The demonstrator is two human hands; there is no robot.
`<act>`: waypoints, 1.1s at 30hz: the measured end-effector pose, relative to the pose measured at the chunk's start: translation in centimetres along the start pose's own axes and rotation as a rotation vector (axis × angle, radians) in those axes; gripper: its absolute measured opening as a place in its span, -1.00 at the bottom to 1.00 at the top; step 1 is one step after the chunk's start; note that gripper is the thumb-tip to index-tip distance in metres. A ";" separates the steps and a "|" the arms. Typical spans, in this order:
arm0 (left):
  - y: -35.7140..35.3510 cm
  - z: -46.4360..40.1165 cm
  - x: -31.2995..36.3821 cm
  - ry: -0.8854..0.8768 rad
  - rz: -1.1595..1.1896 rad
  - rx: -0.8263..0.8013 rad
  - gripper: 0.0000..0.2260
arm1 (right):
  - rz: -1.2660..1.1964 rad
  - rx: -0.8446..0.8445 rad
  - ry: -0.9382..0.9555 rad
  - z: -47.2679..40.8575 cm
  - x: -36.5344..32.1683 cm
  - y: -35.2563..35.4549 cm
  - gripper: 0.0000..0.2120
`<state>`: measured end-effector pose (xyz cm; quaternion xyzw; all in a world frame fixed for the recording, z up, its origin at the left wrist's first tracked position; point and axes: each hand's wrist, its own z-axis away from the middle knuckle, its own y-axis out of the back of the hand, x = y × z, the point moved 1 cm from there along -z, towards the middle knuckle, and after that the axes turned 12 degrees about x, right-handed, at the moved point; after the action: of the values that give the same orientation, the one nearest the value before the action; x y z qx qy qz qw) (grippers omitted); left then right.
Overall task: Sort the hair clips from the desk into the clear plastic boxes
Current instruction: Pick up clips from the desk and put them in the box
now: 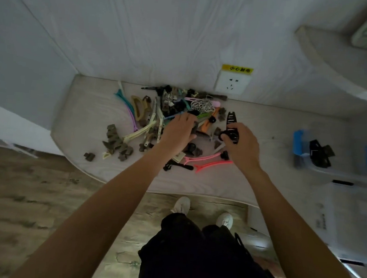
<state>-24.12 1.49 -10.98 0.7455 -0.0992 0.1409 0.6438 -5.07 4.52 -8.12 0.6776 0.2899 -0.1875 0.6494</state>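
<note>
A heap of hair clips (158,114) in many colours lies on the pale desk (87,112). My left hand (178,131) rests palm-down in the heap, fingers curled on a small dark clip (194,126). My right hand (242,145) is closed on a long black claw clip (231,123) whose toothed end sticks out toward the wall. Two pink clips (209,161) lie just below my right hand. A clear plastic box (299,146) with blue latches stands at the right and holds dark clips (320,154).
A wall socket (232,82) with a yellow label sits behind the heap. Brown claw clips (116,143) lie at the desk's left front. A second clear box (345,210) with a lid stands nearer me on the right. My legs and shoes are below the desk edge.
</note>
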 end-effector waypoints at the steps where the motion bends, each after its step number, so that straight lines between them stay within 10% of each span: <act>1: 0.2 0.2 0.2 0.012 0.032 0.008 -0.61 | -0.065 0.003 -0.052 0.1 0.0 0.7 -0.71; 7: 4.2 -0.6 6.9 0.244 0.744 0.306 -0.68 | -0.552 0.084 -0.328 1.0 3.4 8.5 -0.77; 10: 4.1 -1.4 13.4 0.317 1.025 0.185 -0.74 | -0.583 0.244 -0.407 1.5 6.7 15.0 -0.68; 21: -6.1 -9.1 33.4 0.207 0.712 -0.094 -0.67 | -0.093 0.374 -0.339 -2.4 19.1 24.6 -0.63; 33: -7.9 -7.9 37.2 0.199 0.550 -0.241 -0.70 | 0.464 0.216 -0.106 -4.1 21.3 23.1 -0.70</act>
<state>12.87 11.73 -4.73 0.5915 -0.2496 0.3691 0.6720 25.34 12.05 -3.41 0.7805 0.0705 -0.0987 0.6133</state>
